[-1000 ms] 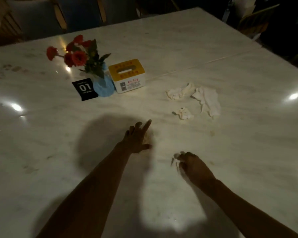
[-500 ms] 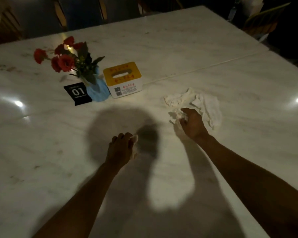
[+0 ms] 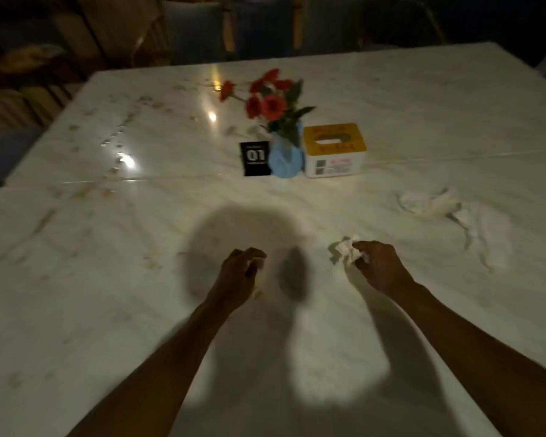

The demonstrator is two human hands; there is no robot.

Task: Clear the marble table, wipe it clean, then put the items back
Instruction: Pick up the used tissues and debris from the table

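two hands point(image 3: 238, 272) point(image 3: 377, 266) gathering litter off tabletop point(image 3: 108, 310): my right grip pinches crumpled tissue point(image 3: 347, 252), left curled round small scrap, unclear. loose tissues point(image 3: 448, 209) remain right; vase point(image 3: 286, 159), tissue box point(image 3: 334, 151) uncleared.

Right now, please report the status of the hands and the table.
Right hand grips crumpled tissue. Left hand curled, contents unclear. Used tissues remain on marble table.

The marble surface point(image 3: 423, 99) before me is pale and shiny, with small crumbs and stains point(image 3: 120, 134) toward ten o'clock. At twelve o'clock stand in one row a black number card point(image 3: 255, 158), a blue vase point(image 3: 287, 162) with red flowers and a yellow-topped tissue box point(image 3: 334, 150). Crumpled white tissues point(image 3: 435, 205) lie at two o'clock.
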